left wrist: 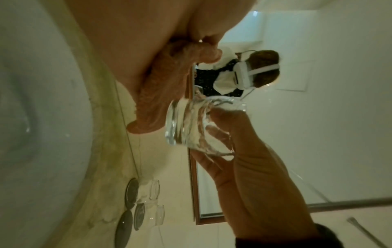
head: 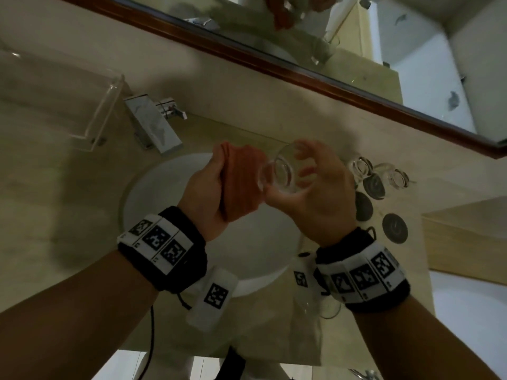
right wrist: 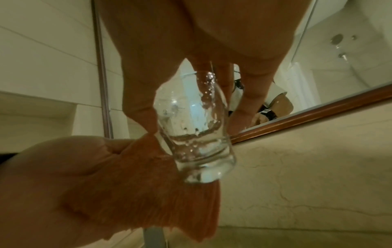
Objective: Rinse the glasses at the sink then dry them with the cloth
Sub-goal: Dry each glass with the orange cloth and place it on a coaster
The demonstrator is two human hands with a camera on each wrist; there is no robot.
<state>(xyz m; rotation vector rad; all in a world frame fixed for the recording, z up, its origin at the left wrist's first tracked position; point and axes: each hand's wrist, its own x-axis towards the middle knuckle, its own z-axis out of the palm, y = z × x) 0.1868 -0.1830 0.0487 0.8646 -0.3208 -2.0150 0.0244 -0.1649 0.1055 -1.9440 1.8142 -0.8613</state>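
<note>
A small clear glass (head: 282, 171) with water drops on it is held above the white sink (head: 170, 193) by my right hand (head: 310, 185), fingers curled around its side. My left hand (head: 211, 187) grips a bunched orange cloth (head: 241, 182) right beside the glass, touching its thick base. In the right wrist view the glass (right wrist: 197, 134) stands with its base against the cloth (right wrist: 148, 193). From the left wrist camera, the cloth (left wrist: 161, 94) is seen next to the glass (left wrist: 195, 127). Two more glasses (head: 362, 165) stand on the counter at the right.
A chrome faucet (head: 153, 124) stands behind the sink at the left, beside a clear acrylic tray (head: 68, 91). Dark round coasters (head: 395, 229) lie on the counter to the right. A wood-framed mirror (head: 329, 50) runs along the back wall. Another glass (head: 326, 305) stands under my right wrist.
</note>
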